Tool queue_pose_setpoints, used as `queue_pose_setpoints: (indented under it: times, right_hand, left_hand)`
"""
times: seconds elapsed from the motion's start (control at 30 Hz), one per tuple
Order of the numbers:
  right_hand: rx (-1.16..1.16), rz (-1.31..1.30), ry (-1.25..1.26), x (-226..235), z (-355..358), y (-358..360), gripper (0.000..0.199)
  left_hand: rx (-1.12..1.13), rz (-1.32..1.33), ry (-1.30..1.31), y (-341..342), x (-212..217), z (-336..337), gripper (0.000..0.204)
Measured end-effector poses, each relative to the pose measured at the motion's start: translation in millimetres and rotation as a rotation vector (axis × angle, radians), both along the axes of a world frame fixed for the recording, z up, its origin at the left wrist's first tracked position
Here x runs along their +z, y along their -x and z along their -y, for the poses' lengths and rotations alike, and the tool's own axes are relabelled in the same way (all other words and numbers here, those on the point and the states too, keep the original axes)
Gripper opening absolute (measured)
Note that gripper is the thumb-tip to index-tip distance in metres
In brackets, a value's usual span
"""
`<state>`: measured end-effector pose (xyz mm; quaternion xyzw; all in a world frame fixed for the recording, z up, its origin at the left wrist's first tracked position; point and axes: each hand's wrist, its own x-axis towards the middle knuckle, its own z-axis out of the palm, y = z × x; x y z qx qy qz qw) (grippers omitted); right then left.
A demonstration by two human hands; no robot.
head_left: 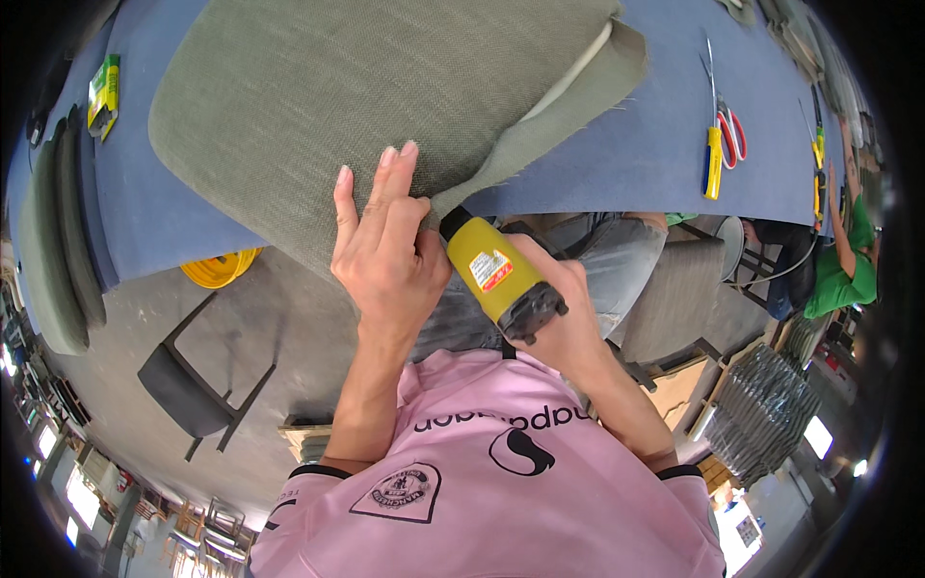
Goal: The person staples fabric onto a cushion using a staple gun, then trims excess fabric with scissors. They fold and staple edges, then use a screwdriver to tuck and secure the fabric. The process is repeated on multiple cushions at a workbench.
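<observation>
A padded seat (347,87) covered in grey-green woven fabric lies on the blue-topped table and overhangs its near edge. Along its right side a loose fabric flap (568,111) with a frayed edge stands away from the pad, baring a pale strip. My left hand (390,241) rests on the near corner, three fingers stretched over the cover. Its bent index finger and thumb pinch the fabric at the flap's near end. My right hand (568,318) grips a yellow and black staple gun (491,270), its dark nose against the fabric beside my left thumb. The gun's body partly hides the right fingers.
On the blue table (665,144) lie a yellow-handled screwdriver (713,164) and red-handled scissors (734,140) at right, and a green-yellow box (103,96) at left. Covered pads (58,241) line the left edge. A black chair part (198,390) is on the floor. Someone in green (843,265) is at far right.
</observation>
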<state>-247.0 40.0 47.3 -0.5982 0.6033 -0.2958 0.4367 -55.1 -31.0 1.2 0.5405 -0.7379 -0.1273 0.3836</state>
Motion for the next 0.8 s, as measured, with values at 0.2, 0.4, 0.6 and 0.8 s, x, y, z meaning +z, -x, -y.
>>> queue_pose_setpoints:
  times: [0.2, 0.4, 0.6, 0.8]
  right_hand:
    - [-0.033, -0.240, 0.348, -32.2, -12.6, 7.4, 0.053]
    - [-0.388, -0.001, 0.197, 12.4, -11.5, 62.0, 0.046]
    - [-0.672, -0.500, 0.202, 6.7, 41.7, 147.0, 0.073]
    - [-0.527, -0.742, 0.580, -25.4, 26.3, 94.2, 0.045]
  left_hand:
    - [-0.036, -0.046, -0.030, 0.5, 9.2, -0.8, 0.022]
    - [-0.163, -0.043, -0.118, -47.4, 44.6, -11.8, 0.019]
    - [-0.337, 0.118, -0.279, -73.0, 75.7, -25.1, 0.012]
    - [-0.443, 0.061, -0.151, -15.4, 82.2, 17.9, 0.013]
